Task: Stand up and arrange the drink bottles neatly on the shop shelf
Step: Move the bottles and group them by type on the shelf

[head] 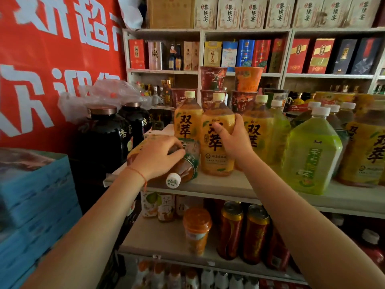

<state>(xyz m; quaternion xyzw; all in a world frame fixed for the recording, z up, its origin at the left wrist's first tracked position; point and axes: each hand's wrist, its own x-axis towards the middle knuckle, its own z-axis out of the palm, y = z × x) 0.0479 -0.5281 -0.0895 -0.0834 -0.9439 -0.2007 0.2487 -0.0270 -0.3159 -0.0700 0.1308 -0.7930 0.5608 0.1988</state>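
Left hand (160,157) grip wraps toppled amber plastic tea bottle (183,170), white cap (173,180) overhanging pale shelf (218,184) front edge | right hand (233,138) grip clasps upright orange-labelled bottle (216,142) beside it | bare shelf strip in front | back rows partly hidden

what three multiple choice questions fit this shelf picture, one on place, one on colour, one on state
1. Where is the fallen bottle?
A. lower shelf
B. left of the upright orange bottle
C. top shelf

2. What colour is the fallen bottle's cap?
A. red
B. black
C. white

3. What is the right hand doing?
A. gripping the upright orange bottle
B. hanging idle
C. holding a can

Answers: 1 B, it lies on its side beside it under the left hand; 2 C, the cap facing the camera is white; 3 A, its fingers curl round the bottle.
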